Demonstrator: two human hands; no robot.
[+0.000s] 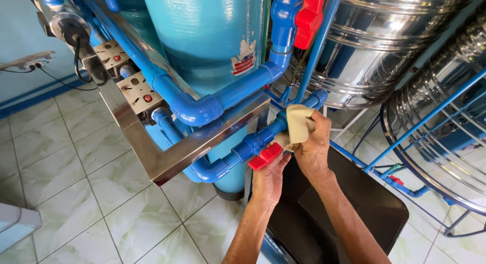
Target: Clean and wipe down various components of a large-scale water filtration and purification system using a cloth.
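A beige cloth is pressed against a blue plastic pipe by my right hand, which grips the cloth from below. My left hand sits just under the pipe, its fingers closed on the red valve handle. Behind the pipe stands a tall blue-green filter tank, partly hidden by a thicker blue pipe elbow and a shiny steel frame.
Ribbed stainless steel tanks stand at the right behind thin blue pipes. A black box lies under my forearms. Another red valve handle is at the top. White outlet boxes hang on the frame over pale floor tiles.
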